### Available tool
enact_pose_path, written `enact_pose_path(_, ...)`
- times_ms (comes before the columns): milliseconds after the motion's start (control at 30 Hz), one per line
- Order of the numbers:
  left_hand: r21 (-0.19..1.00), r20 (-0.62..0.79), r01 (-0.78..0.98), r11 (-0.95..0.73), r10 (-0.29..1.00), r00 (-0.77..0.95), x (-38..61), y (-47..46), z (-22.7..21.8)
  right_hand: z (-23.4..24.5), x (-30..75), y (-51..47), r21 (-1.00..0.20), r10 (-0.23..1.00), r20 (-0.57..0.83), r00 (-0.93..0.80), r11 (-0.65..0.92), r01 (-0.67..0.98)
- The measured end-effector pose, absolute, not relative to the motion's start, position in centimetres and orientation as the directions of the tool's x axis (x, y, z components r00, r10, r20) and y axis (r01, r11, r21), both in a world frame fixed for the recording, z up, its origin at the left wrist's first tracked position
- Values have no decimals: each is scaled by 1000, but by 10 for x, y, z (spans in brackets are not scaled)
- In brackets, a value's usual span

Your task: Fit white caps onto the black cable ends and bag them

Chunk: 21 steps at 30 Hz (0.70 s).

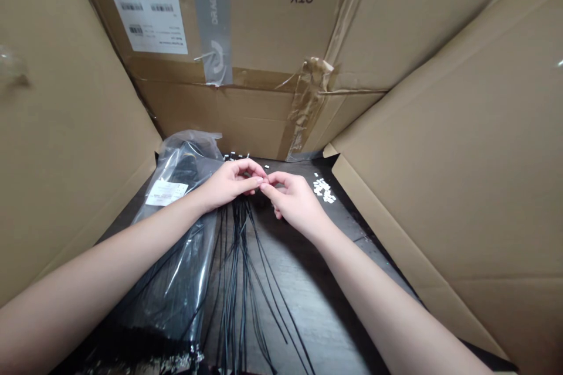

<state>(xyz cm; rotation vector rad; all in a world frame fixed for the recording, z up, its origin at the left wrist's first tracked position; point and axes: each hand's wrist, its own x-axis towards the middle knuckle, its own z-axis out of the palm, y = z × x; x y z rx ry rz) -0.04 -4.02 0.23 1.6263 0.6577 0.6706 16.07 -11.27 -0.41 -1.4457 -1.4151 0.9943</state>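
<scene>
My left hand and my right hand meet fingertip to fingertip over the dark table. Both are pinched shut around the top ends of thin black cords, which fan out from the fingers toward me. What exactly sits between the fingertips is too small to make out. A clear plastic bag of black cords with a white label lies under my left forearm. Small white pieces lie in a loose heap just right of my right hand, and a few more lie behind my left hand.
Cardboard walls close in on three sides: a panel at left, taped boxes at the back with a white shipping label, and a slanted sheet at right. The table surface shows between my forearms.
</scene>
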Motion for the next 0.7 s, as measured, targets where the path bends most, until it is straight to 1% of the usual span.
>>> enact_pose_path(100,988,64,60,-141,734,677,-1,-40,2,-3,161,-113,-940,999,41,23,31,340)
enact_pose_path(267,986,68,60,-158,697,713,-5,-35,-2,-4,163,-113,-908,991,132,-14,126,399)
enact_pose_path(367,987,62,60,-152,687,724,-6,-33,-3,-4,164,-112,-895,988,153,-21,147,420)
enact_pose_path(467,989,52,58,-135,689,723,-5,-33,-3,-4,165,-112,-900,989,144,-25,141,413)
enact_pose_path(700,995,49,29,-97,715,698,-4,-36,-2,-1,162,-112,-955,999,44,0,42,292)
